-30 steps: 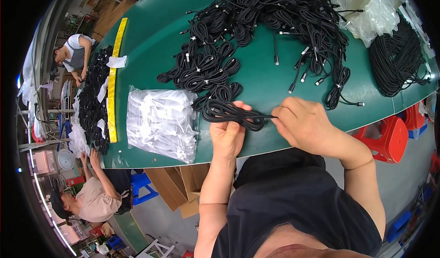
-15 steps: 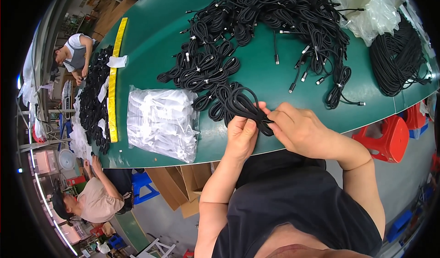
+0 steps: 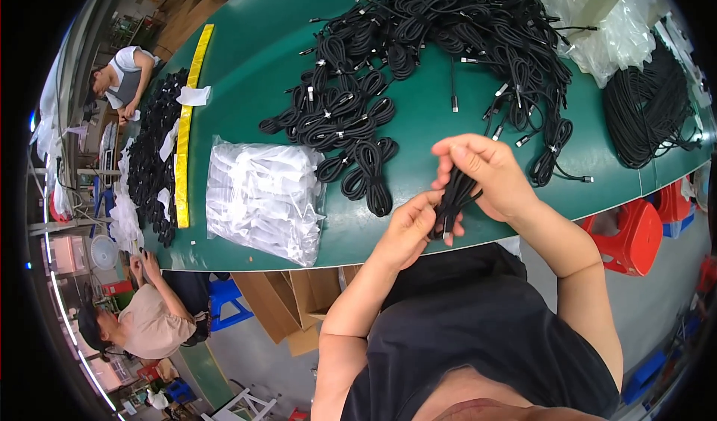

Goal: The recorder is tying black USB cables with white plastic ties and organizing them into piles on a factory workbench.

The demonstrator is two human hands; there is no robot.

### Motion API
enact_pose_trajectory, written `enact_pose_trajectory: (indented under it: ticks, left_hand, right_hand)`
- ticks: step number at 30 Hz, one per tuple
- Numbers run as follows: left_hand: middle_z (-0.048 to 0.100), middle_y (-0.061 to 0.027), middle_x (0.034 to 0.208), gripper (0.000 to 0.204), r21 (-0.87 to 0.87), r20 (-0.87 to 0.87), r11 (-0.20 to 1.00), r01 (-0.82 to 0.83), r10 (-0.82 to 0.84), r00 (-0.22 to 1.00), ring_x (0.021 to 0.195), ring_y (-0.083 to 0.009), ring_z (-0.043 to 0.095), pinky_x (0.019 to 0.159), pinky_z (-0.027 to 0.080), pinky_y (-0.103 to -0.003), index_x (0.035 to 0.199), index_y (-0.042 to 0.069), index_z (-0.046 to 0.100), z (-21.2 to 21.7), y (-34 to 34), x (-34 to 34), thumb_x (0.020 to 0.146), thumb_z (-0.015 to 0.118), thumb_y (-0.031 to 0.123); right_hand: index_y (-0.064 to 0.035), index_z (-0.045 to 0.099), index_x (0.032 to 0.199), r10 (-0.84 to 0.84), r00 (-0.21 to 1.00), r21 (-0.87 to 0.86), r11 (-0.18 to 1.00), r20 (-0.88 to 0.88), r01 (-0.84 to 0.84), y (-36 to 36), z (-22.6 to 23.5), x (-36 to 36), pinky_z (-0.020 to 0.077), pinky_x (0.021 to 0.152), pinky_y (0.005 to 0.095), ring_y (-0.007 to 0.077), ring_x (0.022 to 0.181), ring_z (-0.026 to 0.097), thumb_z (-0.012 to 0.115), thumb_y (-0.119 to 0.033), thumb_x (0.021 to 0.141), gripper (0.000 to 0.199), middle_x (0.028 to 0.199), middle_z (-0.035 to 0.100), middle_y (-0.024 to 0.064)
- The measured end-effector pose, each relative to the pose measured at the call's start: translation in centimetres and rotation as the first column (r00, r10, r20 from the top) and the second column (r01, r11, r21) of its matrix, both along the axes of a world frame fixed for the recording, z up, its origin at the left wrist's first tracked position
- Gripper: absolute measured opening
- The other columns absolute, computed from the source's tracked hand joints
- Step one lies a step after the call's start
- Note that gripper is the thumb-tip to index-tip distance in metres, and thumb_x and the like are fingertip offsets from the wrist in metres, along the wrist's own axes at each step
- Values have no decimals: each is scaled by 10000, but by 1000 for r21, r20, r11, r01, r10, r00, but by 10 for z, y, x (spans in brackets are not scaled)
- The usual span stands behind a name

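Two bare hands meet just past the near edge of a green table [image 3: 254,70], and between them we hold one coiled black cable [image 3: 452,199], folded into a narrow bundle. Our left hand [image 3: 407,230] grips the bundle's lower end, fingers curled shut around it. Our right hand [image 3: 485,174] closes over the upper part from about 1 o'clock, thumb and fingertips pinched on the strands. The bundle stands nearly upright, lifted off the table.

At 10 o'clock from our hands, just beside them on the table, lie finished cable coils [image 3: 366,171], each bound at the middle. Beyond those, at 12 o'clock, spreads a large tangled heap of loose black cables [image 3: 448,40] with metal plugs. At 9 o'clock rests a clear bag of white ties [image 3: 261,197]. Far off at 2 o'clock sits a second dark cable pile [image 3: 650,115], with clear plastic bags [image 3: 597,32] behind it. A yellow strip [image 3: 187,122] runs along the table's far left, where two other people work. A red stool [image 3: 635,230] stands at 3 o'clock.
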State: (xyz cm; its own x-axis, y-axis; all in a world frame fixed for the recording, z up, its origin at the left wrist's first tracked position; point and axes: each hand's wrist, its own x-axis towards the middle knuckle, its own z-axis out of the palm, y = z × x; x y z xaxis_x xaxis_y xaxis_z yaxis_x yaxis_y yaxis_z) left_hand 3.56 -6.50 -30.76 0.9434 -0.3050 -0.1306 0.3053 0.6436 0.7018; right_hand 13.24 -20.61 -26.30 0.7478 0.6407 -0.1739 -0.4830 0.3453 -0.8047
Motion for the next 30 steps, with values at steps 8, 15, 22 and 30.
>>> enact_pose_trajectory:
  ticks: [8, 15, 22, 30]
  left_hand:
    - [563, -163, 989, 383, 844, 347, 450, -291, -46, 937, 793, -269, 593, 682, 467, -323, 1229, -23, 416, 4, -2, -13, 888, 515, 122]
    - [538, -173, 896, 436, 826, 513, 239, -511, 57, 856, 751, -314, 564, 666, 455, -346, 1205, -33, 440, -3, 25, -14, 834, 595, 136]
    - [522, -143, 844, 461, 846, 479, 112, -521, 272, 835, 643, -232, 530, 584, 449, -316, 1185, -52, 459, -14, 43, 9, 808, 639, 141]
    - [494, -145, 1033, 506, 746, 630, 58, -663, 261, 732, 713, -191, 539, 612, 484, -265, 1237, -19, 443, -20, 41, 13, 784, 655, 61]
  right_hand:
    - [14, 536, 883, -116, 981, -126, 983, 154, 136, 26, -5, 3, 381, 435, 235, 82, 473, 417, 441, -299, 948, 334, 582, 428, 6]
    - [40, 554, 1062, 183, 743, -442, 882, 644, 166, 53, -15, 29, 456, 714, 270, 156, 772, 548, 470, -245, 930, 326, 857, 562, 73]
    - [43, 565, 1013, 229, 308, -364, 777, 923, 513, 129, -32, 96, 468, 751, 365, 287, 874, 585, 568, -127, 819, 258, 989, 567, 173]
    - [23, 584, 905, 548, 319, -603, 480, 773, 637, 167, -39, 145, 489, 744, 430, 360, 842, 596, 570, -94, 773, 176, 932, 570, 195]
